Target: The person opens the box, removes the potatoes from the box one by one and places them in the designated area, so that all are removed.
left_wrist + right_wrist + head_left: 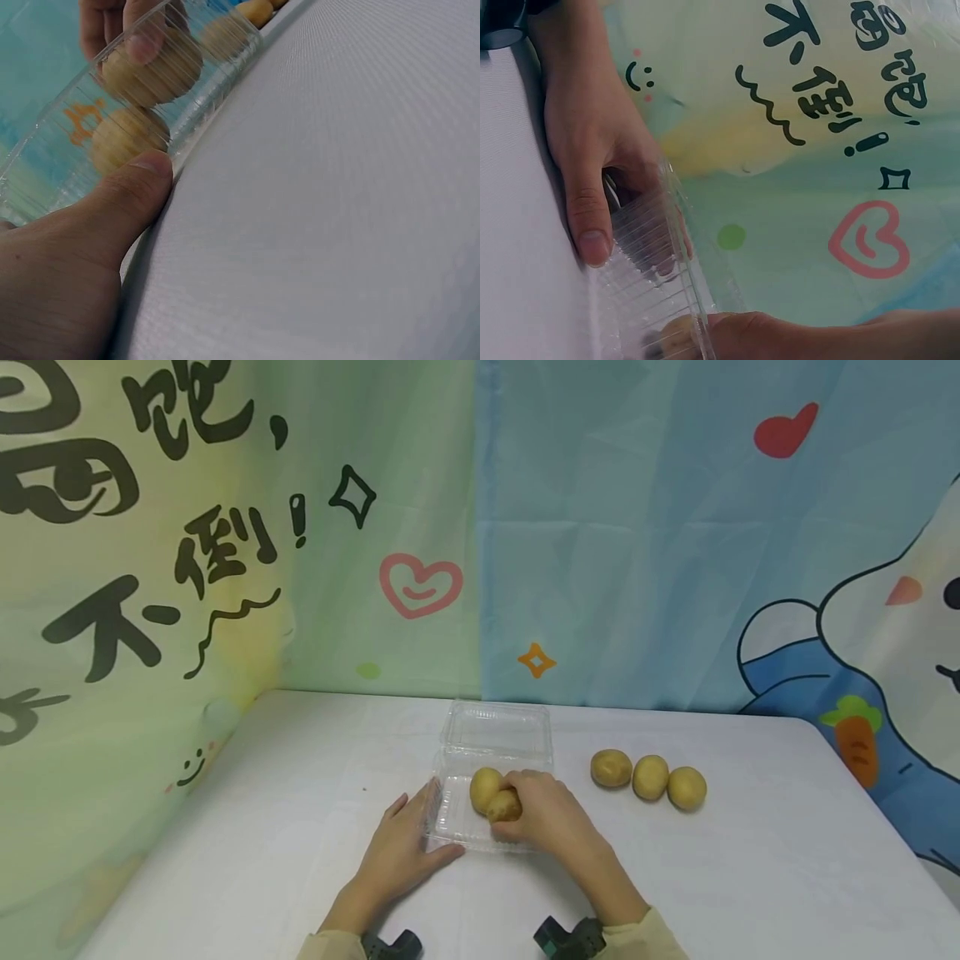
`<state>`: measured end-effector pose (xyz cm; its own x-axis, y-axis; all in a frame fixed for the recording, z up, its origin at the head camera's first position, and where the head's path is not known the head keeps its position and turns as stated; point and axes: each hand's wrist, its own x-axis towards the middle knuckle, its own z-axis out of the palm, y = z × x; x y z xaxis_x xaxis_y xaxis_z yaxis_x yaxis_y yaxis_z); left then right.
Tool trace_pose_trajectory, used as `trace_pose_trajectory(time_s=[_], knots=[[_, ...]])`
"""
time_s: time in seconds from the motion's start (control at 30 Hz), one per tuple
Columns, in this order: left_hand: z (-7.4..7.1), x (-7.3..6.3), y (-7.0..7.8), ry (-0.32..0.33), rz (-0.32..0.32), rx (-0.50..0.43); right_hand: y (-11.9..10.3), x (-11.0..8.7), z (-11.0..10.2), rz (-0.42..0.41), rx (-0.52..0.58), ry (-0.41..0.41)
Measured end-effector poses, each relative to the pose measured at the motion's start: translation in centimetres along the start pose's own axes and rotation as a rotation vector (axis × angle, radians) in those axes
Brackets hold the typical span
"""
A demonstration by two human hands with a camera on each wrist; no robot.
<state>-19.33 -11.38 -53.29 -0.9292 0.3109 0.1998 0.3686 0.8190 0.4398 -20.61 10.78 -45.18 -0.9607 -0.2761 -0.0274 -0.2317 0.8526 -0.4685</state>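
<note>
A clear plastic clamshell box point(450, 814) stands on the white table, its lid point(498, 727) folded back away from me. Inside, one potato point(485, 787) lies in the tray. My right hand point(551, 814) grips a second potato point(504, 807) from above, in the box and close against the first. The left hand point(405, 852) rests at the box's near left corner, fingers straight along the left wall and thumb point(135, 184) stretched along the front. Through the ribbed wall the left wrist view shows both potatoes, with right-hand fingers over the upper one point(154, 71).
To the right of the box, three more potatoes lie in a slanting row: one nearest the box point(611, 768), a middle one point(650, 777) and an outer one point(687, 788). A printed cloth backdrop point(615, 568) rises behind the white table point(780, 860).
</note>
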Motion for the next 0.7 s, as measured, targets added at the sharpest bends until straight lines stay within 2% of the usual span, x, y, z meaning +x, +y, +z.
trace_pose_trajectory(time_s=[0.33,0.5,0.7], knots=[[0.0,0.0,0.1,-0.001,0.002,0.012,0.7,-0.3,-0.4,-0.022,0.046,0.075],[-0.1,0.1,0.2,-0.002,0.001,0.012,1.3,-0.3,-0.5,-0.023,0.141,0.083],[-0.1,0.0,0.1,0.001,0.000,0.013,2.1,-0.3,-0.6,0.028,0.333,0.035]])
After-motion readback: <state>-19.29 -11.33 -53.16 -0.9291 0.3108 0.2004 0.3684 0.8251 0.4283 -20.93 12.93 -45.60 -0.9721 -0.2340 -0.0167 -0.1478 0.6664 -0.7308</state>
